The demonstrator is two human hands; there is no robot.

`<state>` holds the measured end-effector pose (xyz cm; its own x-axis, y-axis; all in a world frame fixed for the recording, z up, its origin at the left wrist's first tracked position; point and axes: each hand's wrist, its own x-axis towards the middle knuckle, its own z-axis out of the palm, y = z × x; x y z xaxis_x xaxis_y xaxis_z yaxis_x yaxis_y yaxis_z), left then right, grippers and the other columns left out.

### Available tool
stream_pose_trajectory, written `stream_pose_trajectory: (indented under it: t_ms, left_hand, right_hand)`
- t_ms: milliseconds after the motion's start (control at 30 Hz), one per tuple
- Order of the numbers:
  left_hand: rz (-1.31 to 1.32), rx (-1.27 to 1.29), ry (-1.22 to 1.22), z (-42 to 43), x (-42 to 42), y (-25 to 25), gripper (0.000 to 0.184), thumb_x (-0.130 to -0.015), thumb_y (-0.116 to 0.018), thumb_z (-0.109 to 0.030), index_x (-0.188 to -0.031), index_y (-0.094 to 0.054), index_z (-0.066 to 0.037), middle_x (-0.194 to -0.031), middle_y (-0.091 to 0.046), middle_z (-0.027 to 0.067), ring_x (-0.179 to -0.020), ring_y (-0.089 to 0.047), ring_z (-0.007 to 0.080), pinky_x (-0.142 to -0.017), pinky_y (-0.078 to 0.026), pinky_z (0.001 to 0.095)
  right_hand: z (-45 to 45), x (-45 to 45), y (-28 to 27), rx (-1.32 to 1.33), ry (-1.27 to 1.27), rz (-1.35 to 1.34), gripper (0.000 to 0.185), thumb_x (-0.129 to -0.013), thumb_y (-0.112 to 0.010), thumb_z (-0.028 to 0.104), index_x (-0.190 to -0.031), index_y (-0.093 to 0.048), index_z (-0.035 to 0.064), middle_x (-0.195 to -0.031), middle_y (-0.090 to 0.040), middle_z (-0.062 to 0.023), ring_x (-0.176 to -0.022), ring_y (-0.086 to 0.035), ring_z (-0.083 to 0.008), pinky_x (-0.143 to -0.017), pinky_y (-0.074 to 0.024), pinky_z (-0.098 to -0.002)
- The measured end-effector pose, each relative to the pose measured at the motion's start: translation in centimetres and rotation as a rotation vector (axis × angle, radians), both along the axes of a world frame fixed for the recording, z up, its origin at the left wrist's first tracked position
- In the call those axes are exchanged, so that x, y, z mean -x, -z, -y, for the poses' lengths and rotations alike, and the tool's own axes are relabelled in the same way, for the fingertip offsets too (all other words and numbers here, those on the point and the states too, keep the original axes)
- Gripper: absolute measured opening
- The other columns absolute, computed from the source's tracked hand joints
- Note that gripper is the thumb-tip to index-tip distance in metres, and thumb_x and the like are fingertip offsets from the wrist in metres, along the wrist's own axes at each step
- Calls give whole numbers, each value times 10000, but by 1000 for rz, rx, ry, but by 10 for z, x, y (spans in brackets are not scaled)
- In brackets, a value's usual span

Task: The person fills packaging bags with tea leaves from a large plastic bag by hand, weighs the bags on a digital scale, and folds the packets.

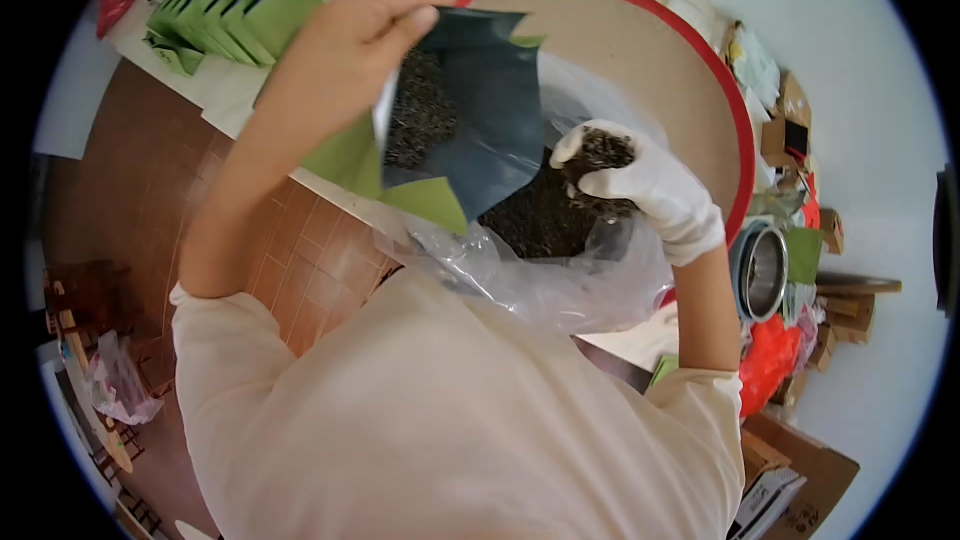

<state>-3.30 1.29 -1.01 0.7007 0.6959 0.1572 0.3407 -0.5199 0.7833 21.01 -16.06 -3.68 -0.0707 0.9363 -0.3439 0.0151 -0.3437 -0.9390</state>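
Note:
My bare left hand (350, 55) pinches the top edge of a green bag (490, 90) with a dark, shiny lining. The bag is tilted with its mouth spread, and dark dried leaves (420, 115), like loose tea, show inside. In a white glove, my right hand (650, 180) grips a clump of the same leaves (605, 152), just right of the bag. Below both hands, a clear plastic sack (560, 290) lies open with more dark leaves (540, 215) in it. Part of that heap is hidden behind the green bag.
Behind the sack is a large round tan tray (640, 40) with a red rim (735, 110). Several green bags (235, 5) stand in rows at upper left. On the right are a metal bowl (767, 272), a red plastic bag (768, 365) and cardboard boxes (805, 450). Tiled floor (300, 250) shows at left.

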Motion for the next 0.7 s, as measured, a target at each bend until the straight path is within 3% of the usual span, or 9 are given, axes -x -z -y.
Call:
stream_pose_trajectory:
  t_ms: [200,267,333,400,433,467,533,567,700]
  left_hand:
    - [-21,-231,20,17,-28,2,299,-966,-517,-198,-1179,-629,-22,-721,-605,100,-661,-539,134,-681,-455,279]
    - [-29,-184,-18,25,-36,-4,270,-931,-524,-202,-1086,-651,-21,-869,-650,215,-803,-625,365,-744,-477,392]
    - [-2,-191,29,16,-37,0,274,-930,-523,-201,-1113,-651,-43,-838,-653,198,-760,-622,335,-720,-473,377]
    - [-22,-146,-61,18,-30,-11,286,-942,-520,-215,-1147,-655,-68,-660,-521,108,-605,-491,188,-598,-407,317]
    - [-57,-104,-103,19,-26,-17,294,-953,-517,-225,-1168,-658,-84,-563,-429,43,-529,-396,98,-527,-358,279]
    - [-59,-104,-107,13,-21,-12,294,-953,-517,-225,-1168,-658,-84,-563,-429,43,-529,-396,98,-527,-358,279]
    - [79,-82,-116,-1,-11,6,301,-969,-507,-242,-1183,-658,-94,-561,-363,-24,-529,-344,60,-503,-313,258]
    - [124,-65,-122,-6,-6,13,305,-975,-505,-251,-1190,-656,-97,-566,-352,-52,-529,-332,49,-495,-300,250]
    - [193,-26,-195,-23,17,25,332,-974,-538,-285,-1207,-645,-73,-607,-445,-105,-533,-380,19,-489,-310,225]
  right_hand:
    - [-30,23,-33,-204,-87,44,251,-743,-598,74,-986,-616,14,-948,-626,-60,-795,-601,-122,-777,-492,-266]
    - [-54,43,-33,-71,-148,95,337,-799,-602,144,-1096,-597,-16,-998,-632,-71,-864,-610,-132,-802,-484,-273]
    - [-82,69,-6,-377,-58,127,490,-846,-619,245,-1235,-535,-41,-1118,-636,-134,-992,-622,-230,-881,-476,-311]
    - [-105,72,36,-700,10,761,590,-873,-620,319,-1334,-470,-17,-1237,-595,-197,-1121,-580,-327,-961,-446,-354]
    - [-95,78,30,-713,77,746,501,-912,-577,310,-1312,-517,14,-1250,-581,-235,-1184,-537,-376,-1008,-417,-385]
    - [-87,77,25,-714,74,742,501,-912,-577,310,-1312,-517,14,-1250,-581,-235,-1184,-537,-376,-1008,-417,-385]
    - [-68,64,15,-831,74,632,377,-934,-546,240,-1238,-593,22,-1145,-639,-186,-1067,-606,-287,-941,-461,-344]
    - [-52,67,3,-678,176,375,244,-908,-532,154,-1059,-679,31,-992,-686,-174,-911,-649,-304,-836,-496,-353]
    - [6,57,-4,-366,126,328,200,-878,-530,104,-988,-682,34,-784,-664,-133,-670,-602,-214,-670,-495,-300]
